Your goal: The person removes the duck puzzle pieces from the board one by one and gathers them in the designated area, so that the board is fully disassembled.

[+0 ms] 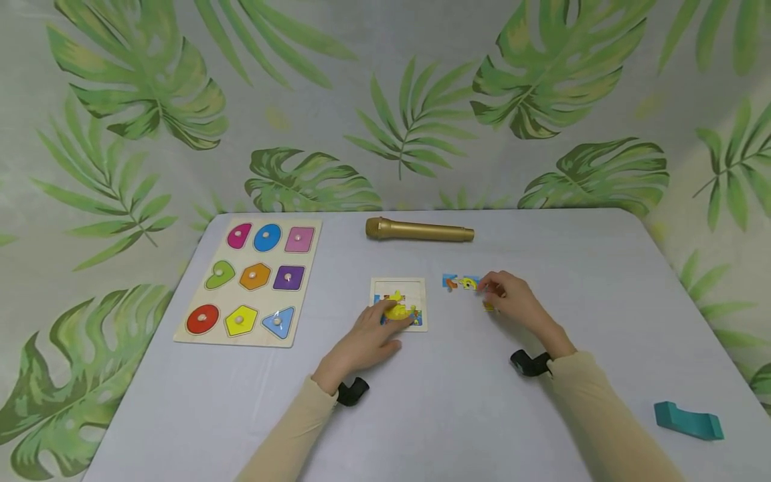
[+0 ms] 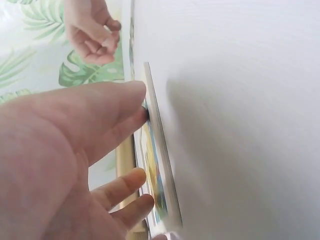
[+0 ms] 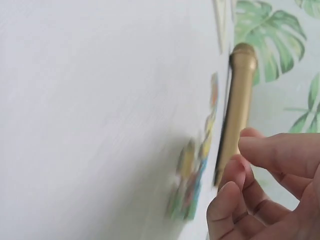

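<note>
Table [image 1: 452,408]: is carrying a board [image 1: 265,298] at left.
Left hand [image 1: 364,341]: is resting, fingers spread, on the puzzle [image 1: 381,286].
Right hand [image 1: 517,302]: is hovering by the pieces [image 1: 468,284], loosely curled, holding nothing visible.
Puzzle: is lying partly filled, mid-table.
Pieces: are lying right of the puzzle.

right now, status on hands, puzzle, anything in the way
Left hand touching puzzle board, its far strip bare. Right hand by loose pieces, nothing seen in its grasp. Gold microphone beyond the board, apart from both hands.
</note>
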### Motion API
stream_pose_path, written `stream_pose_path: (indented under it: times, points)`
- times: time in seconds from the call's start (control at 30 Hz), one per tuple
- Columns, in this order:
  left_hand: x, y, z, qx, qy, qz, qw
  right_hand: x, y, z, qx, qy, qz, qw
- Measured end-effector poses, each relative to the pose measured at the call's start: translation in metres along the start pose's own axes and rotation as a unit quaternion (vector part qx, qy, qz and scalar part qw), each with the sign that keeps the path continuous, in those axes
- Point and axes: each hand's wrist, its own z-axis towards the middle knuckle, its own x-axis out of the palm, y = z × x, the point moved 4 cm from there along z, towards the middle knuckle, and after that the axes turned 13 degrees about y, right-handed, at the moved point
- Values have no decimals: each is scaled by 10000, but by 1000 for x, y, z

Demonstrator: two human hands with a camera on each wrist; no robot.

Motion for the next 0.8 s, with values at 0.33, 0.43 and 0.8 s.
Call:
stream_pose_path:
  times: [0.33, 0.43, 0.8]
  points:
    - [1, 6, -9, -62, -99, 8, 9999, 43, 54, 39, -703, 593, 516, 9944]
    - [1, 5, -9, -64, -113, 11, 9999, 56, 68, 49, -849, 741, 565, 9920]
    - [0, 6, -10, -43, -30, 52, 10000, 80, 86, 69, -730, 927, 657, 9908]
